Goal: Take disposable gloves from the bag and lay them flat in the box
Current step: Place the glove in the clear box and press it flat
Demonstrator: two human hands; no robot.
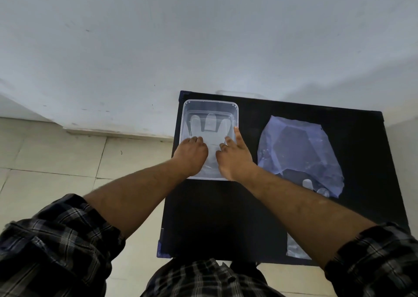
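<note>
- Table (226,217): dark top, under both forearms.
- Bag (300,152): thin bluish film, slack, just right of the right hand (235,158); glove fingers poke from its near mouth.
- Box (235,115): clear, rigid, beneath both hands; one glove (211,124) inside, fingers pointing away.
- Glove: likely feather-light, limp, clingy; best pinched at the cuff.
- Left hand (191,156): fingers curled down on the glove, pressing; whether pinching, cannot tell.
- Right hand: spread, pressing the glove.

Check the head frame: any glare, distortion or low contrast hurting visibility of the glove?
Head view: wide-angle bending curves the table edges; the clear glove in the clear box is low contrast, faint against the dark top; the bag shows soft bluish sheen; no strong glare, both hands sharp.
</note>
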